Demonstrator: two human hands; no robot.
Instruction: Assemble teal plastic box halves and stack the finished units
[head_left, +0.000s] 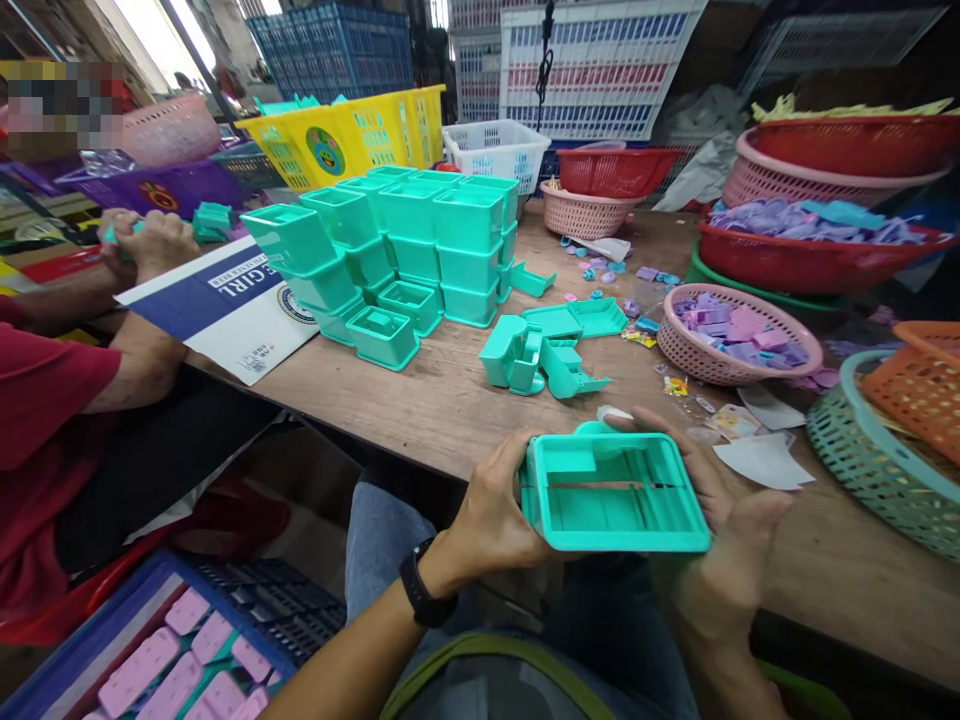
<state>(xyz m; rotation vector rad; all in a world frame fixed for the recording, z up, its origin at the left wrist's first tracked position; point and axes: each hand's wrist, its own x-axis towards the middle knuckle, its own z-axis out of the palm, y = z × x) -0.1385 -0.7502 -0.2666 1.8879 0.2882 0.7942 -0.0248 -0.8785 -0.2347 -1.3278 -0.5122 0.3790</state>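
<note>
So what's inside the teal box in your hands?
The box shows only a thin ridge across its floor, no loose parts. The left hand and right hand cover its ends and underside.

Worn wooden table (427,405) ran across the whole view, bare brown top. The back was walled off by stacked blue crates (330,45) and white crates (600,60), so no wall was visible. Strong daylight (150,30) came in from an opening top left; the right side sat in shade
</note>
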